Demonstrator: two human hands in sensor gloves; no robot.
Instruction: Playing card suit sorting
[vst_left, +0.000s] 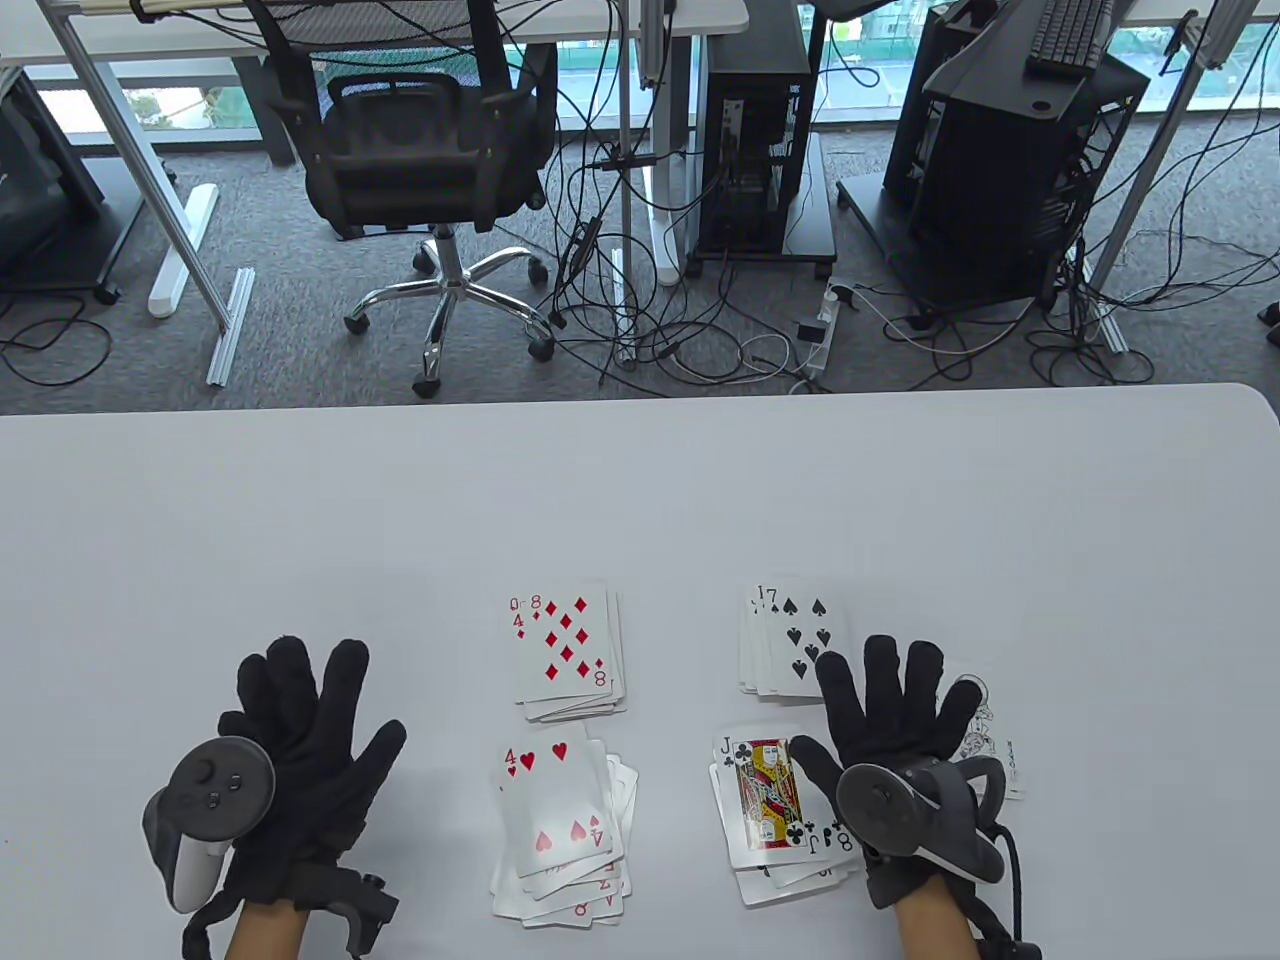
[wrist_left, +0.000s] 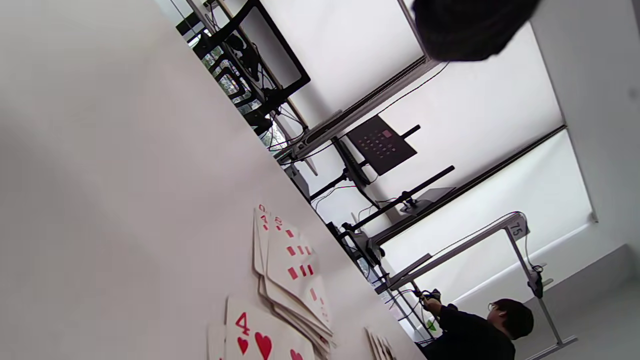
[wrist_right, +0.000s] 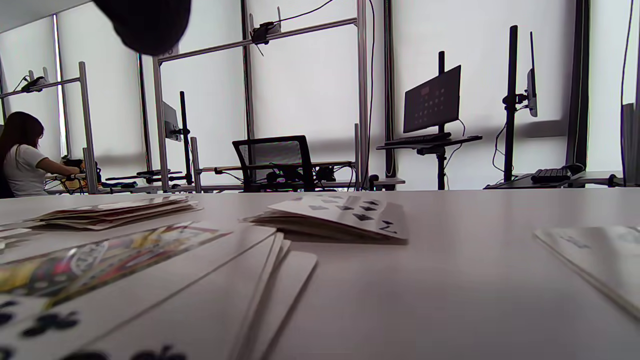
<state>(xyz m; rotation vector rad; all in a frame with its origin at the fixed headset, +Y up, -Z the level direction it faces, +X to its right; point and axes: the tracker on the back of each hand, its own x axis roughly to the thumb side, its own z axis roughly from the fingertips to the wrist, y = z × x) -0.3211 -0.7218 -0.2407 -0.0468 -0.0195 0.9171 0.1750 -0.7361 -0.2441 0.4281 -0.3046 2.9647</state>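
Fingers (vst_left: 300, 690) of the left hand (vst_left: 290, 760) lie spread and flat on the white table (vst_left: 640, 480), grasping nothing, while the right hand (vst_left: 890, 740), equally splayed, rests palm-down over a joker card (vst_left: 985, 735), probably to set aside a card belonging to no suit. Four face-up piles form a grid between the hands, one suit each: diamonds pile (vst_left: 565, 650) and spades pile (vst_left: 785, 640) farther away, hearts pile (vst_left: 560, 830) and clubs pile (vst_left: 780, 810) nearer. Every pile's long axis runs roughly away from the person, slightly fanned, indices readable.
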